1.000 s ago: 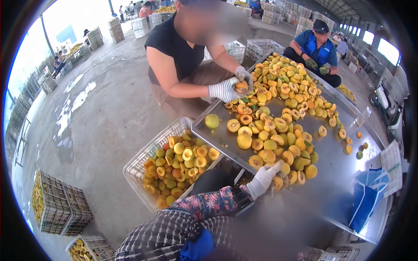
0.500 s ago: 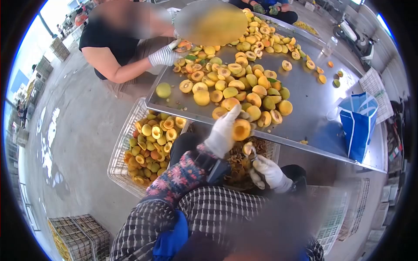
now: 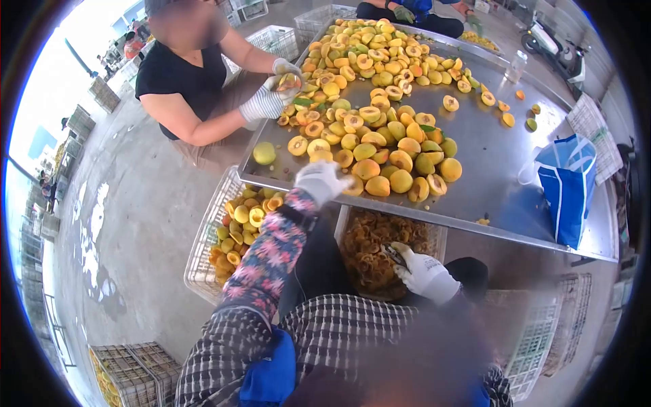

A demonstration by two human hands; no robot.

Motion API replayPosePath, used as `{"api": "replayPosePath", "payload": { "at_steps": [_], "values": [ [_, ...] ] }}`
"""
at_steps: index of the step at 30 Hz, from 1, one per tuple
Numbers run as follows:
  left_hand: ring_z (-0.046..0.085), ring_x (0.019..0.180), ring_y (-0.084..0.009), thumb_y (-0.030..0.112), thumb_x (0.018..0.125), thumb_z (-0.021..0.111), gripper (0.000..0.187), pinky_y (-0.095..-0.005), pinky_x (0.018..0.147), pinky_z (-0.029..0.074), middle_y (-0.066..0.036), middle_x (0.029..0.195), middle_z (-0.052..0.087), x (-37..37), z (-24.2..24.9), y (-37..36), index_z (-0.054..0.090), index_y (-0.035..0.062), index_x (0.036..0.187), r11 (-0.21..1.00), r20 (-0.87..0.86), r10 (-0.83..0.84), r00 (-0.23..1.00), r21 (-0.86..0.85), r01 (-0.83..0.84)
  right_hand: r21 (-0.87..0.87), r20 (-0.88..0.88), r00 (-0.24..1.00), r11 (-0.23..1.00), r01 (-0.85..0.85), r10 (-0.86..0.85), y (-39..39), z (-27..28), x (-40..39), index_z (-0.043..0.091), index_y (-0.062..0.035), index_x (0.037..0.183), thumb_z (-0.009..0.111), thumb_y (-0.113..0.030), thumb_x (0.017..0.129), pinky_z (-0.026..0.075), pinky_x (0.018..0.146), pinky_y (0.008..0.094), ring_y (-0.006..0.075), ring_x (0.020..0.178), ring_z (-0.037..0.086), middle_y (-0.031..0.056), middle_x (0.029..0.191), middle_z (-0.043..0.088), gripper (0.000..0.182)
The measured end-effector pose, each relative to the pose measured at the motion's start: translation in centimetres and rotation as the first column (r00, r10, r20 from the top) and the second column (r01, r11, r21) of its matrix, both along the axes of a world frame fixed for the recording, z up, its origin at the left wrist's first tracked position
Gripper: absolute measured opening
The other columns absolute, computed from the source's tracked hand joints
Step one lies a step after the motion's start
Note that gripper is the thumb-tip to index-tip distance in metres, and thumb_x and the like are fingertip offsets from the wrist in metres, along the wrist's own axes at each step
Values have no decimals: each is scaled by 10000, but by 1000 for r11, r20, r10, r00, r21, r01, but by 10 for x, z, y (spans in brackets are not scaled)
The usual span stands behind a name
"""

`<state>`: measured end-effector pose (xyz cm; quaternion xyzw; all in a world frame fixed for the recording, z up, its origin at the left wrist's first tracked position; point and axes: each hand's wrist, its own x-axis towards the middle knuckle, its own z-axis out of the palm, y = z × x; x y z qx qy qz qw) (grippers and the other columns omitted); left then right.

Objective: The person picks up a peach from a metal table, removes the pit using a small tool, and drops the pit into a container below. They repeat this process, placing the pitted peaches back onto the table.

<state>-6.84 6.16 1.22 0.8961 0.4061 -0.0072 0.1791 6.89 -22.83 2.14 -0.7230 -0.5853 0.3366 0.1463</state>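
Observation:
My left hand (image 3: 320, 182), in a white glove, is over the near edge of the metal table. It is blurred, with fingers stretched toward a peach half (image 3: 354, 186), and I see no fruit in it. My right hand (image 3: 428, 277), also white-gloved, is closed round a small metal tool (image 3: 393, 254) whose exact kind I cannot make out. It is over a crate of brown pits and scraps (image 3: 369, 254) below the table edge. Whole and halved yellow peaches (image 3: 380, 146) are heaped on the table beyond my hands.
The metal table (image 3: 485, 183) carries a blue-and-white bag (image 3: 566, 193) and a clear bottle (image 3: 517, 66). A crate of peach halves (image 3: 196, 254) stands at left. Across the corner, a person in striped gloves (image 3: 266, 103) holds fruit. Stacked crates (image 3: 139, 372) stand at lower left.
My left hand has moved left, and the pitted peach half it held is out of it. My right hand stays low; the pale piece at its tool's tip is gone. The view has shifted slightly.

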Motion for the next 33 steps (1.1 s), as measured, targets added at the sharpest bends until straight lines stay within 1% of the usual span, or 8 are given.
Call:
{"api": "replayPosePath", "payload": {
  "at_steps": [6, 8, 10, 14, 19, 26, 30, 33],
  "values": [
    [619, 1077, -326, 422, 747, 738, 670, -404, 905, 494, -207, 1131, 647, 26, -53, 13, 537, -8, 1219, 953, 275, 125, 953, -302, -38, 109, -20, 998, 992, 59, -57, 2, -9, 3, 474, -21, 1268, 553, -283, 942, 484, 755, 501, 438, 878, 627, 254, 917, 650, 425],
    [634, 1037, -288, 310, 739, 763, 586, -391, 871, 514, -175, 1076, 663, 26, -64, 17, 537, -1, 1180, 879, 513, 339, 789, -471, -72, 156, -110, 988, 980, 127, -110, 9, -4, 2, 490, -10, 1230, 562, -287, 945, 485, 716, 493, 440, 854, 630, 256, 880, 643, 404],
    [642, 971, -254, 142, 809, 699, 438, -360, 806, 549, -142, 1080, 641, 18, -44, 1, 517, 33, 1192, 566, 645, 616, 452, -762, 315, 268, -234, 965, 946, 184, -122, 20, -6, 1, 491, -9, 1218, 571, -278, 943, 481, 696, 487, 439, 837, 629, 255, 859, 636, 392],
    [641, 936, -232, 152, 888, 665, 371, -366, 805, 558, -110, 1083, 615, 24, 11, -48, 518, 65, 1218, 317, 483, 874, 55, -652, 689, 446, -318, 936, 847, 289, -152, 64, 9, -8, 468, -16, 1213, 591, -245, 939, 461, 655, 491, 448, 764, 605, 243, 825, 608, 378],
    [629, 930, -232, 472, 1003, 473, 488, -365, 845, 529, -97, 1026, 622, 32, 16, -62, 528, 26, 1193, 226, 370, 928, 53, -669, 708, 662, 16, 974, 733, 159, -225, 105, 25, -18, 426, -14, 1106, 560, -135, 929, 453, 592, 468, 459, 696, 562, 203, 768, 586, 253],
    [635, 871, -215, 389, 1016, 483, 386, -350, 761, 537, -91, 977, 627, 39, 2, -63, 561, 20, 1101, 314, 409, 912, -27, -653, 689, 504, 157, 950, 849, 157, -269, 114, 4, -25, 419, 17, 1075, 585, -120, 916, 445, 575, 511, 474, 718, 587, 249, 765, 594, 267],
    [636, 852, -195, 366, 1024, 469, 380, -330, 754, 535, -95, 945, 637, 37, -6, -61, 579, 7, 1083, 391, 495, 868, -29, -647, 655, 593, -147, 983, 786, 175, -109, 119, 3, -27, 418, 15, 1093, 584, -141, 917, 445, 565, 503, 479, 701, 580, 244, 751, 594, 288],
    [626, 892, -185, 391, 1023, 454, 422, -305, 792, 510, -114, 1022, 656, 29, -16, -52, 580, 4, 1136, 434, 605, 793, 69, -641, 634, 439, 100, 986, 895, 78, -135, 117, 2, -15, 418, 13, 1103, 581, -158, 920, 450, 564, 500, 468, 686, 581, 233, 748, 594, 299]
  ]
}}
